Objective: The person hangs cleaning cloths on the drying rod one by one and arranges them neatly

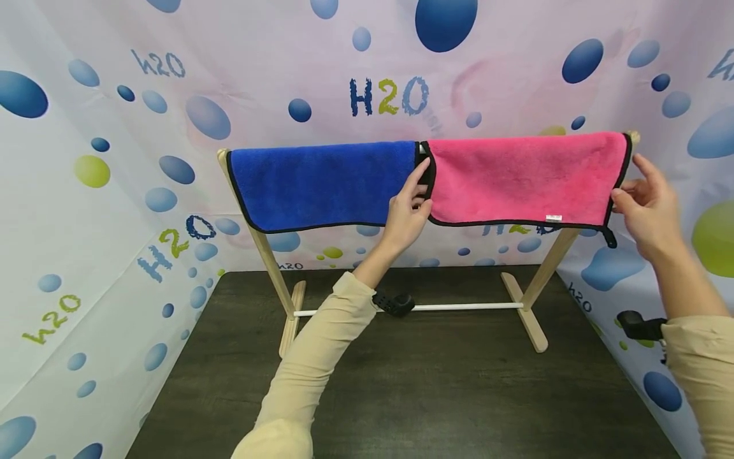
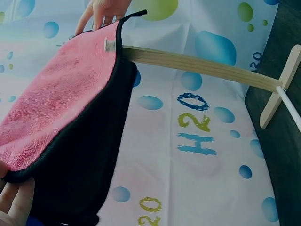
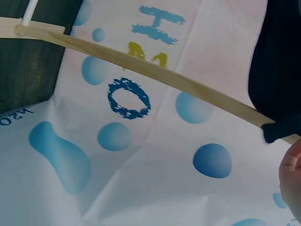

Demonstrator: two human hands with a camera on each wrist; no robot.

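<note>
A pink towel with black trim hangs folded over the right half of a wooden rack. My left hand pinches its left edge, thumb in front and fingers tucked behind, as the left wrist view shows. At the opposite edge, my right hand grips the towel between thumb and fingers. The towel's underside looks black. A small white label and a dark hanging loop show at its lower right. Beside it a blue towel drapes over the rack's left half, close to my left fingers.
The rack stands on a dark table, its slanted wooden legs on flat feet joined by a white lower bar. Behind hangs a white backdrop with blue drops and H2O lettering. Each wrist wears a black camera.
</note>
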